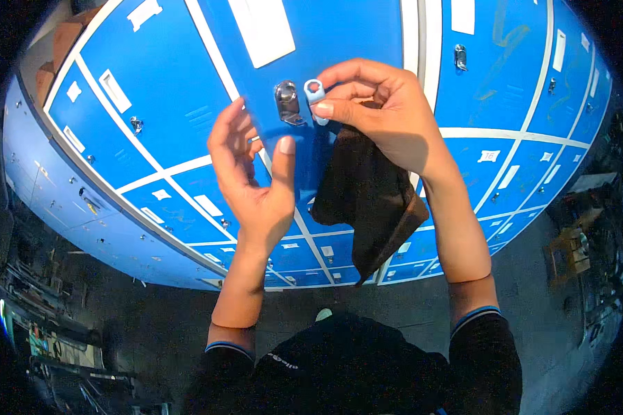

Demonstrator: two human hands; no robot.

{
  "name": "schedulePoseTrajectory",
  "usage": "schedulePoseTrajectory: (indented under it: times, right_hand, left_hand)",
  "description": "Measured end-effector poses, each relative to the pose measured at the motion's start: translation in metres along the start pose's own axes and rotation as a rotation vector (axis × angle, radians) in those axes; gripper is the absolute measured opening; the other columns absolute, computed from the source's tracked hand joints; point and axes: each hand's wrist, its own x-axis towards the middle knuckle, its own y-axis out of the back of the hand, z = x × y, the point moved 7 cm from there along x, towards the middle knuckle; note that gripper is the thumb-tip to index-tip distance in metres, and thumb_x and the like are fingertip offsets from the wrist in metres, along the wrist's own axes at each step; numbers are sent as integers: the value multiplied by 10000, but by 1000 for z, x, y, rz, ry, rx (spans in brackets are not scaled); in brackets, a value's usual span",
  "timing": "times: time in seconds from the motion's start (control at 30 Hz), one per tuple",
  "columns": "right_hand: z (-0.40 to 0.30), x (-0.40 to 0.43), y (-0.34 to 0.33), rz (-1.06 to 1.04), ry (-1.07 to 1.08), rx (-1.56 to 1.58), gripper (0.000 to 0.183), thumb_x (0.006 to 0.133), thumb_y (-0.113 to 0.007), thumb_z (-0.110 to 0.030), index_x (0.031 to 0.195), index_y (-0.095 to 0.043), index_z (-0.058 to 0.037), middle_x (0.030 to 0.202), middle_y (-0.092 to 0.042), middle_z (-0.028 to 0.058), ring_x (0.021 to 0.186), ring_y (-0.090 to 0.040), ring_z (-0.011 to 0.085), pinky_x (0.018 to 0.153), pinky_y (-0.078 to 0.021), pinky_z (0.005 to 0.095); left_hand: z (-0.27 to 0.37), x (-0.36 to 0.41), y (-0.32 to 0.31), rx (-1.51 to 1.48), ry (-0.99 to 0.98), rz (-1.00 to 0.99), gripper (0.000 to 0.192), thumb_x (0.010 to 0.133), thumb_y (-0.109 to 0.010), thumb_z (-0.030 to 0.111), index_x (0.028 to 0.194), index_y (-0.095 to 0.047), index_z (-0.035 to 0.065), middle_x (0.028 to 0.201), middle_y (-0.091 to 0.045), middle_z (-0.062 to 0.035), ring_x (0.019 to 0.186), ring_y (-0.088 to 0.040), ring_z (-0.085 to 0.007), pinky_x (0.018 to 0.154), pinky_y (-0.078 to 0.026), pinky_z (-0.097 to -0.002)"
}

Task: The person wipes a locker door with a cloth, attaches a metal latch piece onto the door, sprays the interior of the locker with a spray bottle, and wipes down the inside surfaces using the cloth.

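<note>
In front of me is a blue metal locker door (342,36) with a chrome hasp-type latch (287,101). My right hand (381,104) pinches a small pale metal-looking piece (315,94) between thumb and forefinger, just right of the latch. That piece has a ring-shaped upper end with a hole; its lower part is partly behind my thumb. From the same hand hangs a dark brown cloth (363,192), its upper edge hidden by the palm. My left hand (254,161) is below and left of the latch, thumb and fingers apart, holding nothing visible.
White frame strips (431,62) divide the bank into many blue doors, each with a small latch (461,57) or label holder (489,155). Lighter blue cabinets (41,171) stand at the left. Dark floor (394,301) lies below, with cluttered shelving (72,353) at lower left.
</note>
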Motion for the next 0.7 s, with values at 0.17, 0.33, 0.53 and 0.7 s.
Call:
schedulePoseTrajectory:
  times: [0.17, 0.33, 0.53, 0.7]
  right_hand:
    - [-1, 13, -7, -79, 2, -25, 205, 833, -723, -74, 1015, -669, 3, 782, -698, 7, 703, -585, 27, 625, -455, 186]
    - [-11, 20, -3, -63, 159, -185, 141, 827, -725, -86, 914, -679, 16, 759, -687, 31, 736, -610, 61, 669, -486, 214]
    - [-5, 24, -5, -86, 59, -218, 139, 832, -742, -100, 887, -669, 5, 766, -665, 12, 735, -594, 53, 652, -467, 210]
    - [-11, 19, -4, -85, 40, -232, 133, 835, -747, -78, 896, -661, 3, 796, -666, 10, 741, -599, 50, 668, -461, 194]
  left_hand:
    - [1, 8, -6, -410, 104, 0, 587, 885, -631, -31, 1381, -319, -8, 1198, -590, -167, 1090, -601, -196, 916, -479, -307]
    - [-1, 13, -12, -430, 204, 19, 501, 889, -638, -38, 1324, -391, -17, 1163, -621, -157, 1063, -612, -173, 886, -483, -261]
    - [-3, 18, -11, -400, 410, -28, 329, 874, -698, 29, 1164, -546, -8, 935, -684, -59, 766, -589, -45, 604, -430, -157]
    - [-11, 22, -27, -613, 288, 72, 297, 848, -697, -33, 1109, -553, -32, 995, -701, -109, 893, -642, -90, 756, -515, -213]
